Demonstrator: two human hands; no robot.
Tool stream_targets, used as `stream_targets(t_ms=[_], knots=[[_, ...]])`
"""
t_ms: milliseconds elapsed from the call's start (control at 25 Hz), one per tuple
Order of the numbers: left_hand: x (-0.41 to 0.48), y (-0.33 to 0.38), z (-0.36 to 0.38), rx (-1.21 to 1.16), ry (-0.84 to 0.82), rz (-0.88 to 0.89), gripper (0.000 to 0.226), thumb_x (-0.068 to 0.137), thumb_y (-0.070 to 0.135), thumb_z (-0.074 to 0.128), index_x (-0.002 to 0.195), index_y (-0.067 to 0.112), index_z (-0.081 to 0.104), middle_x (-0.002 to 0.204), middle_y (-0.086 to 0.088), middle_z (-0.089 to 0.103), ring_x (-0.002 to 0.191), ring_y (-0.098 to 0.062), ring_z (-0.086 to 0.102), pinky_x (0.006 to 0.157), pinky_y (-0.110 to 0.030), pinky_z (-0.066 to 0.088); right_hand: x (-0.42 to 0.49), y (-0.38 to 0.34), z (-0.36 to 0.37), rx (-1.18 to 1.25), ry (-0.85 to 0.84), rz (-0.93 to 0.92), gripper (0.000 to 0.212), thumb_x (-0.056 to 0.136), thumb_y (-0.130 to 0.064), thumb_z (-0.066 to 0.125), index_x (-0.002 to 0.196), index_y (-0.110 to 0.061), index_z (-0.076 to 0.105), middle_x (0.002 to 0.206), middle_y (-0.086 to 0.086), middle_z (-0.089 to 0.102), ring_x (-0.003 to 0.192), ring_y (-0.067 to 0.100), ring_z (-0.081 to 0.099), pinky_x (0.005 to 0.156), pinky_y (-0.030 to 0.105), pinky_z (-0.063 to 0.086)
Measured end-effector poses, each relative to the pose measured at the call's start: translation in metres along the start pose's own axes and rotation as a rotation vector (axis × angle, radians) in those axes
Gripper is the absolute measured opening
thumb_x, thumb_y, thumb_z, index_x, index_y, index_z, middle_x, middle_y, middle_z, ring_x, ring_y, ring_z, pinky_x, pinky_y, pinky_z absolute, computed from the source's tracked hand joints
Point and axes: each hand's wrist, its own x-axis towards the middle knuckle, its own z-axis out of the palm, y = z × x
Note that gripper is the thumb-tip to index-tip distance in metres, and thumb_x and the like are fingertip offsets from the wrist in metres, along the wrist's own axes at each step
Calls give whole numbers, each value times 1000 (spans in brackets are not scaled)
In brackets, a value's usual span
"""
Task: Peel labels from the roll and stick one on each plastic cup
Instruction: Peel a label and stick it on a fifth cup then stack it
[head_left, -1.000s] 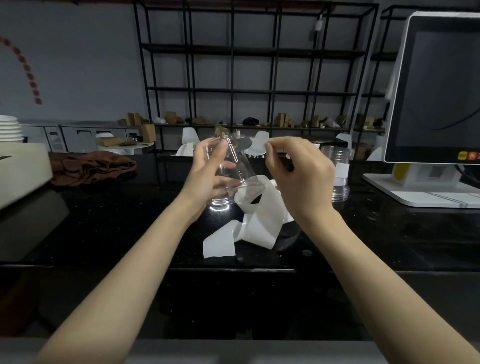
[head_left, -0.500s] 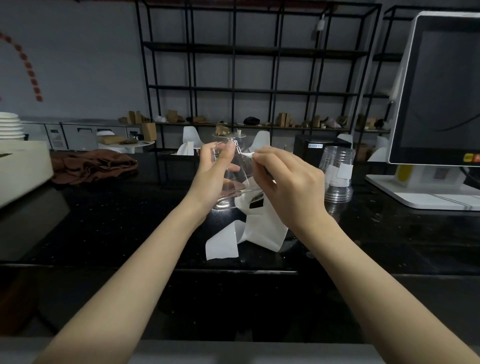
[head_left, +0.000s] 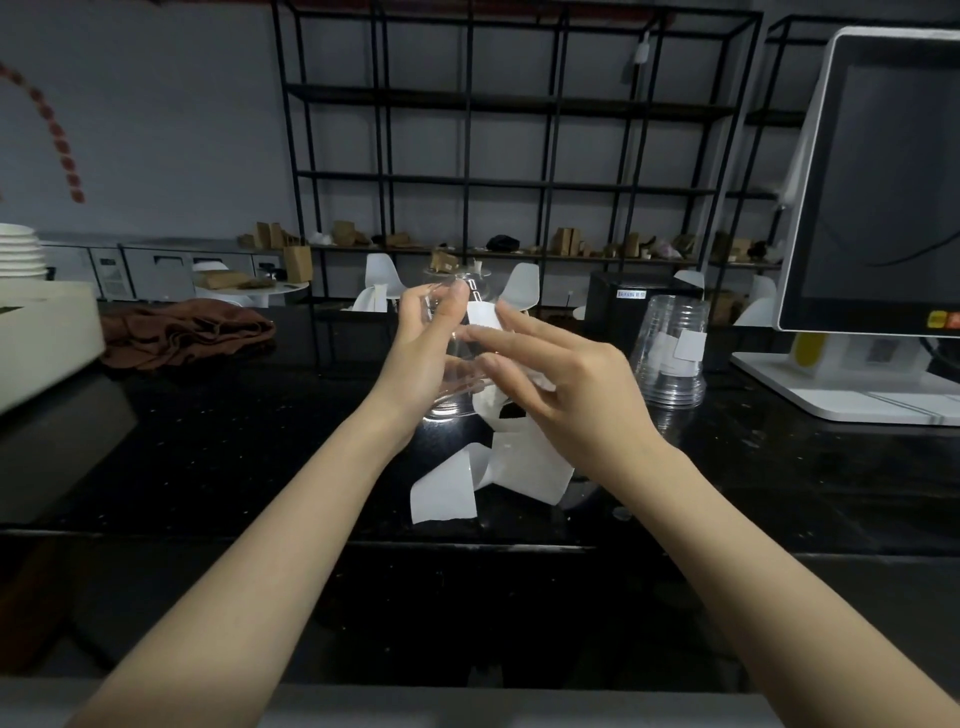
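Note:
My left hand (head_left: 423, 345) grips a clear plastic cup (head_left: 460, 382) held upside down above the black counter. A small white label (head_left: 483, 315) lies against the cup's side. My right hand (head_left: 563, 376) has its fingers spread, with the fingertips pressing on the label. Below the hands a white label strip (head_left: 498, 470) curls loose on the counter; the roll itself is mostly hidden behind my right hand. To the right stands an upturned stack of clear cups (head_left: 672, 356) with a white label on it.
A white point-of-sale screen (head_left: 878, 182) on its stand fills the right side. A brown cloth (head_left: 187, 330) and a cream box (head_left: 47, 343) lie at the left. Black shelving (head_left: 498, 182) rises behind the counter (head_left: 234, 457).
My right hand brought the pinched label leftward onto the cup, then opened its fingers flat over it. The left hand kept hold of the cup.

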Motion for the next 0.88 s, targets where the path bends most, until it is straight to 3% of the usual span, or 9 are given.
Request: stream_targets(t_ms=[40,120,320,440,520,600,680,760,880], knots=[[0,0,-1,-13,5,-1,12,90,47,39,97,38,41,111,-6,57,76,-18,63,61,-26,55,-3,-4,-1,26,-91,51,42,87,-49,43,121,-31,59,139,7,50,125,6,45,97,30,46],[1,0,-2,-27,16,7,9,90,46,40,94,38,41,107,-7,56,77,-21,61,61,-27,54,-7,-12,-4,56,-234,103,45,88,-51,45,130,-36,48,151,3,33,128,-6,23,100,17,29],[-1,4,-2,54,33,90,20,93,42,36,110,32,36,85,7,56,57,-11,63,63,-28,56,0,-18,-11,93,-337,177,57,91,-48,39,142,-43,14,157,-3,13,143,7,7,107,20,13],[-1,4,-3,70,48,98,28,94,44,31,117,28,34,87,7,59,59,-14,65,62,-27,56,1,-17,-9,13,-381,157,55,92,-48,37,141,-46,12,158,-3,9,144,10,5,106,19,9],[-3,4,-4,81,53,99,29,95,44,27,117,26,34,88,6,60,59,-14,65,60,-24,55,-2,-17,-8,81,-387,160,54,93,-45,39,140,-46,14,157,-4,11,143,9,8,107,18,10],[-4,6,-3,88,57,108,31,95,44,24,117,25,35,86,5,58,57,-11,64,57,-21,54,1,-19,-10,323,-345,239,58,92,-40,44,142,-43,14,153,-10,20,138,2,21,106,12,22],[-2,10,-1,87,62,123,33,95,44,21,117,25,35,84,6,59,55,-8,64,57,-20,54,12,-17,-18,571,-283,396,65,90,-36,53,142,-40,15,147,-7,33,125,1,40,89,5,40],[1,17,1,98,64,155,32,96,44,19,117,26,34,85,7,59,55,-10,63,57,-22,54,31,-11,-26,662,-311,474,70,87,-34,59,142,-35,16,135,-2,49,114,7,54,82,10,47],[5,29,6,146,70,227,36,97,42,16,124,24,31,90,10,57,62,-11,65,57,-21,55,56,-4,-29,672,-423,454,85,82,-26,67,145,-32,9,119,-1,57,106,10,60,93,23,45]])
